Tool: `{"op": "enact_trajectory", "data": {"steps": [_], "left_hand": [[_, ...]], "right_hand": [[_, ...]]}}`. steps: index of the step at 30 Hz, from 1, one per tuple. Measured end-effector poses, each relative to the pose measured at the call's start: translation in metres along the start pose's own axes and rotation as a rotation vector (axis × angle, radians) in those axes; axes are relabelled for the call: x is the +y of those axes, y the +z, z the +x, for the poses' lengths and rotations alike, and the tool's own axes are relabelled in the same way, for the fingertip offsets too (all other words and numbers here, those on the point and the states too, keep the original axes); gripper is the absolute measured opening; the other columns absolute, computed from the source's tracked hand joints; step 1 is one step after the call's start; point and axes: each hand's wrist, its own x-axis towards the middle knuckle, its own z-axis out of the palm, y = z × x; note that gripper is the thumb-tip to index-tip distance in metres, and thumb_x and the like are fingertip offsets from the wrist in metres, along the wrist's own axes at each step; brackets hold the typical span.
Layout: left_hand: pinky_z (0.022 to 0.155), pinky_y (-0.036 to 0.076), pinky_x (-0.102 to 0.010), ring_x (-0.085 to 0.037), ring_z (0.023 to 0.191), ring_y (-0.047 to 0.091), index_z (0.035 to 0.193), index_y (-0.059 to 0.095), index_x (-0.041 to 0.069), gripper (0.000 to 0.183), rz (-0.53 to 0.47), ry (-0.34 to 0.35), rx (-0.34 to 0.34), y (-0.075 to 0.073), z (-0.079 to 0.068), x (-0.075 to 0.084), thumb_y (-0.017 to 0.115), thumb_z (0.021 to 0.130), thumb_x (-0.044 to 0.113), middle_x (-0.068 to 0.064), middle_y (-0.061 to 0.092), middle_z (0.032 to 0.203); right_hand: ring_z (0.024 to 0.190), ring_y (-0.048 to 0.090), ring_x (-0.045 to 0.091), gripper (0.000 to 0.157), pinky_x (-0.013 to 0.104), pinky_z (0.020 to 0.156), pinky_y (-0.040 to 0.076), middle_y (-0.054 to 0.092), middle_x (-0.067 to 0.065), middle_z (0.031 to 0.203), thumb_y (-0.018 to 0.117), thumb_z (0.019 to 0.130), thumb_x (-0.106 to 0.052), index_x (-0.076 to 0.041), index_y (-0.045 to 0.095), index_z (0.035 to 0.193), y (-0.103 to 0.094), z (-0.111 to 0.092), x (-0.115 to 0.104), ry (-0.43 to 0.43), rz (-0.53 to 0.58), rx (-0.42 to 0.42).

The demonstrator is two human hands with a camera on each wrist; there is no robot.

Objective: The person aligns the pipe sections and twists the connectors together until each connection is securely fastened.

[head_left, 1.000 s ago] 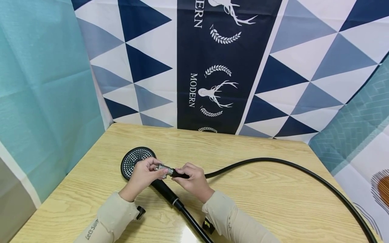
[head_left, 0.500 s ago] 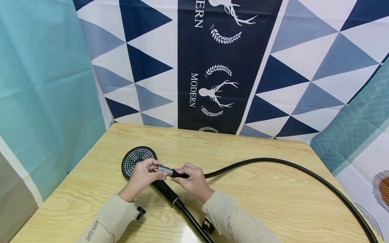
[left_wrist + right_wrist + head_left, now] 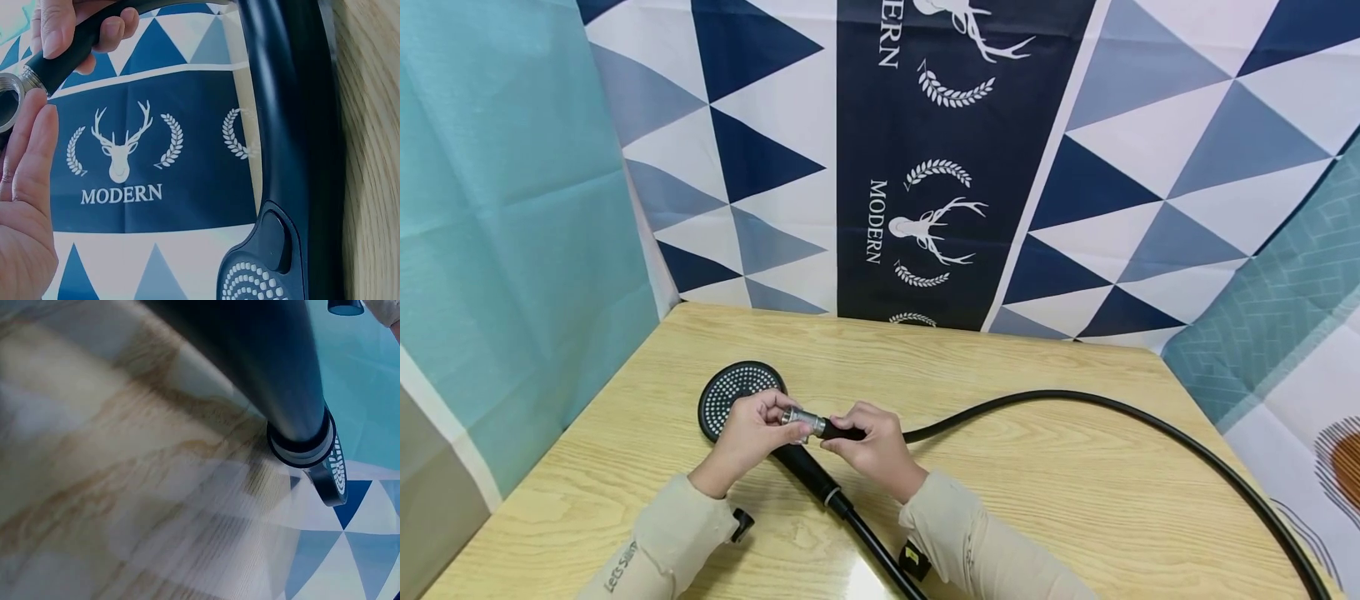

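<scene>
In the head view my left hand pinches a silver metal fitting between thumb and fingers. The fitting sits on the end of a black shower hose. My right hand grips the hose's black end sleeve just to the right of the metal. Seen from the left wrist, the fitting's round mouth shows as a silver ring. Below my hands a black shower head lies on the table, its handle running toward the front. The right wrist view shows neither hand's grip.
From the shower head's handle a black tube runs off the table's near edge. The hose arcs across the right side of the wooden table. A patterned cloth hangs behind, with a teal cloth at left.
Both hands keep their grips on the fitting and the hose, with only very slight movement. The shower head and the hose's arc stay where they were.
</scene>
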Motion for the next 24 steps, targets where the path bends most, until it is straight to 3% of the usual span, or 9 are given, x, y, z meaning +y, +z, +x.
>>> {"op": "enact_trajectory", "data": {"steps": [9, 19, 24], "left_hand": [[0.061, 0.055, -0.025, -0.009, 0.067, 0.066, 0.092, 0.058, -0.016, 0.020, -0.016, -0.009, -0.022, -0.001, 0.000, 0.001, 0.071, 0.081, -0.007, -0.021, 0.067, 0.079], [0.059, 0.053, -0.023, -0.007, 0.066, 0.063, 0.091, 0.060, -0.013, 0.022, 0.052, 0.003, -0.046, -0.005, 0.000, 0.005, 0.075, 0.077, -0.005, -0.016, 0.066, 0.075], [0.062, 0.054, -0.023, -0.007, 0.068, 0.064, 0.093, 0.059, -0.014, 0.023, 0.032, -0.007, -0.055, -0.006, 0.000, 0.007, 0.075, 0.078, -0.005, -0.019, 0.067, 0.078]], "right_hand": [[0.067, 0.062, 0.019, 0.024, 0.027, 0.060, 0.055, 0.065, 0.016, 0.074, 0.081, 0.063, 0.013, 0.011, 0.070, 0.085, -0.002, 0.002, -0.003, 0.113, 0.022, -0.049], [0.067, 0.058, 0.008, 0.020, 0.025, 0.059, 0.053, 0.065, 0.017, 0.074, 0.080, 0.066, 0.011, 0.011, 0.071, 0.084, -0.004, 0.007, -0.008, 0.216, 0.033, -0.094], [0.066, 0.057, 0.006, 0.019, 0.025, 0.059, 0.053, 0.066, 0.016, 0.075, 0.079, 0.068, 0.011, 0.010, 0.071, 0.085, -0.005, 0.009, -0.011, 0.232, 0.027, -0.115]]}}
